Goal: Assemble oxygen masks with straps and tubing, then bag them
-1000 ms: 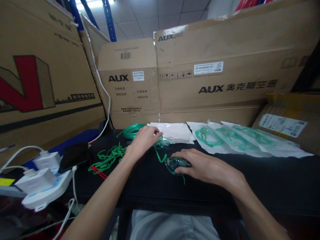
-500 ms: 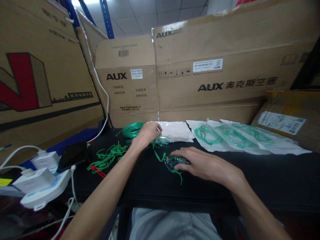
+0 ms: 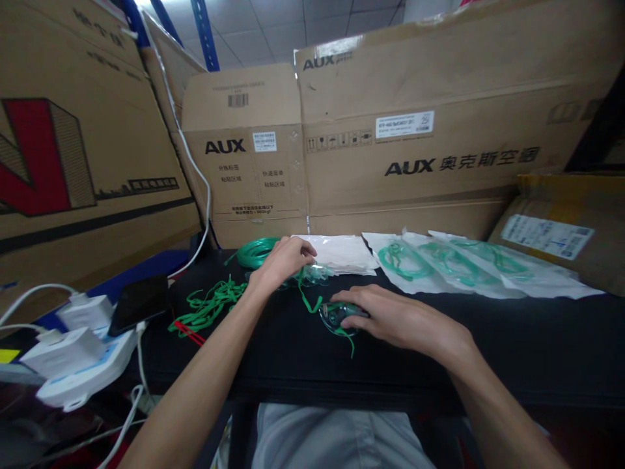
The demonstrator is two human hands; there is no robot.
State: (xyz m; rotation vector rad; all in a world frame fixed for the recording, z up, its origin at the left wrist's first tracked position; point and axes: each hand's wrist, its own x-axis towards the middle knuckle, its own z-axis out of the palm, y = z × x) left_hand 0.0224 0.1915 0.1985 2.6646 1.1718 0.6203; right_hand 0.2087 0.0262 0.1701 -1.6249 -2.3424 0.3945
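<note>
My right hand (image 3: 375, 309) is closed around a clear green-tinted oxygen mask (image 3: 336, 319) lying low over the black table, with a green elastic strap (image 3: 309, 299) trailing from it. Over a heap of small clear plastic pieces (image 3: 315, 275) is my left hand (image 3: 288, 257), its fingers curled together. What they pinch, if anything, I cannot make out. Partly behind that hand lies a coil of green tubing (image 3: 254, 253). A tangle of green elastic straps (image 3: 212, 309) rests left of my left forearm.
White paper pouches (image 3: 342, 253) are stacked at the back. Several filled pouches (image 3: 407, 264) with green tubing overlap on the right. Cardboard boxes (image 3: 415, 143) wall the table's back. A power strip (image 3: 88, 371) with chargers and a black phone (image 3: 140, 303) sit at left.
The view has shifted slightly. Both hands stay in nearly the same places, the right still holding the mask.
</note>
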